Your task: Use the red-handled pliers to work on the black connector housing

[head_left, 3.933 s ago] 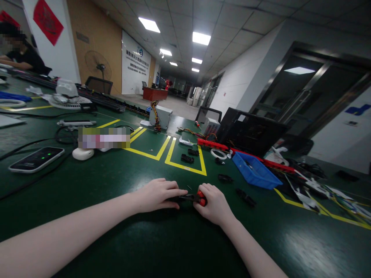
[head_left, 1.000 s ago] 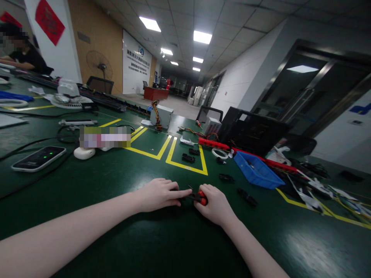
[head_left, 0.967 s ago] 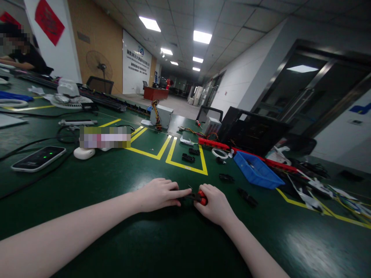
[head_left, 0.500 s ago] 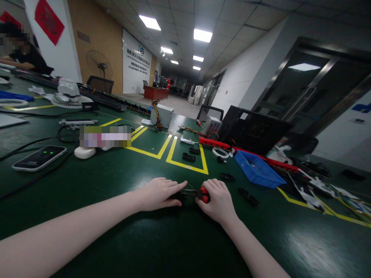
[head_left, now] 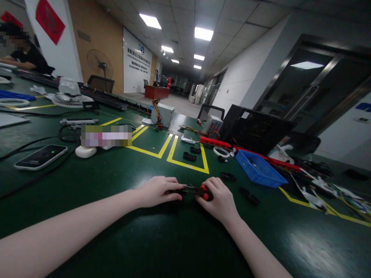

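Note:
My right hand (head_left: 218, 200) is closed around the red handles of a pair of pliers (head_left: 205, 192). Their dark metal jaws point left, towards my left hand (head_left: 160, 192). That hand's thumb and fingers close on a small black part (head_left: 175, 190), mostly hidden by the fingers. The jaws meet or nearly meet this part; I cannot tell whether they grip it. A thin light sliver shows just above the jaws. Similar black pieces lie beyond my hands: one piece (head_left: 189, 156) within the yellow tape outline and another (head_left: 249, 196) to the right.
A blue bin (head_left: 261, 170) stands to the right, before a red strip (head_left: 215, 142) and a black casing (head_left: 255, 129). At left lie a white-edged device (head_left: 41, 157), a white rounded case (head_left: 85, 151) and cables. A power supply (head_left: 165, 115) stands farther back. A person (head_left: 30, 58) sits at far left.
My left fingers have closed down over the black part, where the index finger was stretched out before. The pliers and my right hand stay almost in place.

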Demonstrator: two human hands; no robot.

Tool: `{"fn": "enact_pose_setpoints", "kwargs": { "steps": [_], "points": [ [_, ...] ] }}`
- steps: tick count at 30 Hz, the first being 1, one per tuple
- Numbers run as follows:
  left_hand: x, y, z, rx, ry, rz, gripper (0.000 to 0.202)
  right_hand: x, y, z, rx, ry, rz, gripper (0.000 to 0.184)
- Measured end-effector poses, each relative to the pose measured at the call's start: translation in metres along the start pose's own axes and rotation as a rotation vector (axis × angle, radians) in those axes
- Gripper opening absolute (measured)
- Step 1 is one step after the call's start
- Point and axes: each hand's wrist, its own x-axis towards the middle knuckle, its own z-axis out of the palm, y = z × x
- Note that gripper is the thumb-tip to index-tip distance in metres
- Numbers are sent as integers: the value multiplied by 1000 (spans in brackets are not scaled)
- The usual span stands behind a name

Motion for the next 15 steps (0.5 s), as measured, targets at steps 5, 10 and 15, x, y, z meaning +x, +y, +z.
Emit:
{"fn": "enact_pose_setpoints", "kwargs": {
  "steps": [5, 10, 15],
  "points": [
    [-1, 1, 0, -20, -5, -14, 37, 1, 1, -3, 22, -28, -6, 20],
    [0, 0, 1, 10, 12, -20, 42, 1, 2, -3, -9, -51, -41, 23],
    [0, -1, 2, 62, 2, -7, 43, 0, 2, -1, -30, -46, -83, 22]
  ]
}}
